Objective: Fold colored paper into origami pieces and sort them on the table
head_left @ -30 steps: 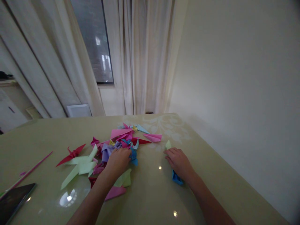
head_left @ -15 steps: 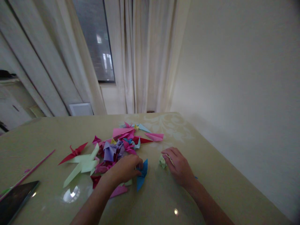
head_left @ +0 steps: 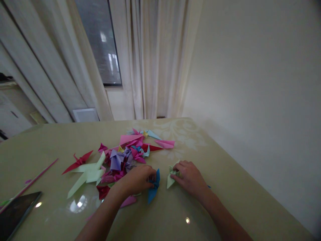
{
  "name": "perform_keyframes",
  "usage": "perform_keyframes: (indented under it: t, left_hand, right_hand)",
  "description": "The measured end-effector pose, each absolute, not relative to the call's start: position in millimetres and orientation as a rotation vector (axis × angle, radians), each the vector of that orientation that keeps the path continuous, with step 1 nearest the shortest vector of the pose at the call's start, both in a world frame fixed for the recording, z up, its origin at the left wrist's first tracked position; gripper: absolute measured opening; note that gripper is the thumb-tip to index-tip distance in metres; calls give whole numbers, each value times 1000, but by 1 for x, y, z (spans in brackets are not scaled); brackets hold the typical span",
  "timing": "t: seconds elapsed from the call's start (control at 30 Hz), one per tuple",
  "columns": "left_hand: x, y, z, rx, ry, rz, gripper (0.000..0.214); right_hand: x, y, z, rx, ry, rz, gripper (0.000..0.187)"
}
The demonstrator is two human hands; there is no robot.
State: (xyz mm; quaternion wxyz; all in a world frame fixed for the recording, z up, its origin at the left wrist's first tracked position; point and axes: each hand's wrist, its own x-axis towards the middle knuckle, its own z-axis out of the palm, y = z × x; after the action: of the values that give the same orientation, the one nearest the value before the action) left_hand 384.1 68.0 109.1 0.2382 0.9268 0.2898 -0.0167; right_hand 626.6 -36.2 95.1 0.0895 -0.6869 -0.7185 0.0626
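Note:
In the head view my left hand [head_left: 141,177] is closed at the near right side of the paper pile, its fingertips pinching a blue origami crane [head_left: 154,187]. To the right of it, my right hand [head_left: 189,175] grips a pale green origami crane [head_left: 171,179] between thumb and fingers, just over the tabletop. The two cranes face each other a short gap apart. A small blue tip [head_left: 209,186] shows beside my right wrist, mostly hidden. My left forearm covers part of the pile.
A heap of folded paper pieces [head_left: 117,160] spreads over the table [head_left: 225,207]. At its left lie a light green pinwheel shape [head_left: 92,174] and a red crane [head_left: 79,163]. A dark tablet or phone [head_left: 18,212] and a thin pink stick [head_left: 37,178] are at far left. A wall borders the right.
My right hand has closed more on the pale green crane and turned it, so a pointed wing now shows. My left hand and the blue crane have shifted slightly right.

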Motion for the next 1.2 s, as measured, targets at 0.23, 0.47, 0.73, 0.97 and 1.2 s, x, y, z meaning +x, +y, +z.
perform_keyframes:
  t: [0.23,0.47,0.73,0.97,1.2]
  left_hand:
    - [386,63,115,2561,820,2,14]
    - [388,69,111,2533,822,57,26]
    - [403,63,93,2513,853,213,25]
    - [388,78,111,2408,997,477,28]
    - [349,102,113,2654,1483,328,32]
  right_hand:
    - [626,-38,98,-2063,-2116,256,22]
    - [623,-38,98,-2115,-2133,281,18]
    - [624,-40,94,-2019,-2151,260,15]
    - [626,-41,97,-2140,-2131,122,9]
    - [620,-37,95,-2197,-2077,21,17]
